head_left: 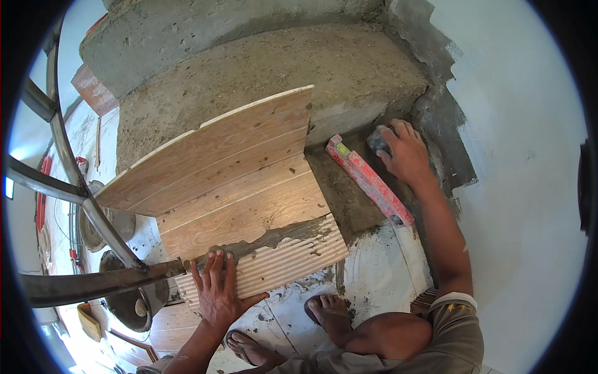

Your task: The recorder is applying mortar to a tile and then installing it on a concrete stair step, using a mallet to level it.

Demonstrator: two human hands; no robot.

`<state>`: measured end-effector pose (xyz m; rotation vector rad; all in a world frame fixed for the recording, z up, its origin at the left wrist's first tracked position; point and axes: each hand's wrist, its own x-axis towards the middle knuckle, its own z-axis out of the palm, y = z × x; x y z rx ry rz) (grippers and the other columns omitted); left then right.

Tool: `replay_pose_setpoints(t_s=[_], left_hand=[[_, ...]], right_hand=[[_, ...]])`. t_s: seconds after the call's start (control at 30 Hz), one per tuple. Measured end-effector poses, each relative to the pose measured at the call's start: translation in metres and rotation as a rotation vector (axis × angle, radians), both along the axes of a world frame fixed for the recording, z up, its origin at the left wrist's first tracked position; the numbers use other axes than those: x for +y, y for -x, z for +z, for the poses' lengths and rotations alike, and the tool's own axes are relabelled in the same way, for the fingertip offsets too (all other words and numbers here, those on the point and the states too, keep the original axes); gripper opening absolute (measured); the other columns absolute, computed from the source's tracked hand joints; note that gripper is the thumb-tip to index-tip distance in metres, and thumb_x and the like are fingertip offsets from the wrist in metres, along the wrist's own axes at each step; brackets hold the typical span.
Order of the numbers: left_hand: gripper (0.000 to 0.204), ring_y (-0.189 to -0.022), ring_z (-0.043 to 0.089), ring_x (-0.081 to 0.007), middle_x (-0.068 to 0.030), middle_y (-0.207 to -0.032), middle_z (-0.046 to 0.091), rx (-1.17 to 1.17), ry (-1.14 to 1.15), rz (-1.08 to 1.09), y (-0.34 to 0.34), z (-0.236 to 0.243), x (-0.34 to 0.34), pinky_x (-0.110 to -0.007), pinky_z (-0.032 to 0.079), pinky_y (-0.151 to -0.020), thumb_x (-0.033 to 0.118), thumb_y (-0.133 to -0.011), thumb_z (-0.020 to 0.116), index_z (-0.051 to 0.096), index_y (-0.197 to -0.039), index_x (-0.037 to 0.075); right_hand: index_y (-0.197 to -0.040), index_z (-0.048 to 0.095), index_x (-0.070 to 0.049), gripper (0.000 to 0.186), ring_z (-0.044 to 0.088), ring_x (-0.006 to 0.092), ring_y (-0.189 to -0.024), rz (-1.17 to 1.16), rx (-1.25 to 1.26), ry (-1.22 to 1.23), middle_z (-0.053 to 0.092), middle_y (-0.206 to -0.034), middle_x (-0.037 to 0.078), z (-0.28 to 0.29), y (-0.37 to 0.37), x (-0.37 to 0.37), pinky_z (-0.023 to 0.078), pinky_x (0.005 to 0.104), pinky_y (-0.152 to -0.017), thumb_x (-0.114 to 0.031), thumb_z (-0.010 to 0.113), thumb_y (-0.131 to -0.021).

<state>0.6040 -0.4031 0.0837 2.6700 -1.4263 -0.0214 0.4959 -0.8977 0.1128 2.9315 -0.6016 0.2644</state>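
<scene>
My left hand [218,296] lies with fingers spread on the ribbed, striped front tile [299,258] of a stair step, its fingertips at a smear of grey mortar [261,242]. Behind that strip is a wood-look tread tile [249,209], and a wood-look riser tile [230,146] stands upright at its back. At the step's right end, my right hand [408,153] is closed round a dark grey, rounded lump [377,141], whose kind I cannot make out. Just left of it, a red, mortar-stained spirit level [370,181] rests diagonally on the bare cement.
Rough concrete steps [274,59] rise beyond the tiles. A metal railing [68,146] curves along the left, with a dark mortar bucket [128,299] below it. A white wall [517,156] with a cement-patched edge bounds the right. My sandalled feet [330,311] are close to the step.
</scene>
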Motion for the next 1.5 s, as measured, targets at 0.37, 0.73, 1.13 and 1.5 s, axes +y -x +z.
replay_pose_setpoints(t_s=[0.37, 0.73, 1.13, 1.5], left_hand=[[0.123, -0.141, 0.043, -0.0439, -0.0267, -0.144, 0.046, -0.091, 0.007, -0.044, 0.001, -0.001, 0.001, -0.07, 0.017, -0.122, 0.083, -0.067, 0.074, 0.047, -0.148, -0.005], [0.119, -0.142, 0.043, -0.0443, -0.0286, -0.147, 0.048, -0.146, 0.003, -0.067, 0.004, -0.009, 0.003, -0.07, 0.015, -0.122, 0.084, -0.075, 0.068, 0.046, -0.151, -0.005], [0.117, -0.142, 0.043, -0.0424, -0.026, -0.147, 0.047, -0.104, 0.047, -0.046, 0.005, -0.003, 0.003, -0.068, 0.017, -0.122, 0.077, -0.072, 0.076, 0.048, -0.149, -0.005], [0.116, -0.139, 0.044, -0.0425, -0.0254, -0.144, 0.047, -0.122, 0.053, -0.06, 0.002, -0.004, 0.001, -0.069, 0.018, -0.121, 0.083, -0.073, 0.07, 0.051, -0.146, -0.006]], right_hand=[[-0.113, 0.073, -0.004, 0.037, 0.069, 0.0344, -0.096, 0.029, -0.429, -0.672, 0.071, -0.099, 0.016, 0.024, 0.022, 0.087, 0.054, 0.0422, -0.084, -0.031, 0.079, -0.089], [-0.119, 0.071, -0.012, 0.037, 0.067, 0.0354, -0.103, 0.257, 0.063, -0.688, 0.065, -0.102, 0.014, 0.006, 0.081, 0.142, 0.053, 0.0501, -0.082, -0.021, 0.073, -0.084], [-0.122, 0.073, -0.011, 0.037, 0.068, 0.0259, -0.1, 0.243, -0.227, -0.495, 0.071, -0.11, 0.006, -0.048, 0.104, 0.185, 0.059, 0.0388, -0.079, -0.027, 0.078, -0.088], [-0.122, 0.075, -0.006, 0.038, 0.07, 0.0322, -0.084, 0.169, -0.274, -0.826, 0.073, -0.096, 0.014, -0.045, 0.103, 0.181, 0.056, 0.0394, -0.077, -0.02, 0.081, -0.087]])
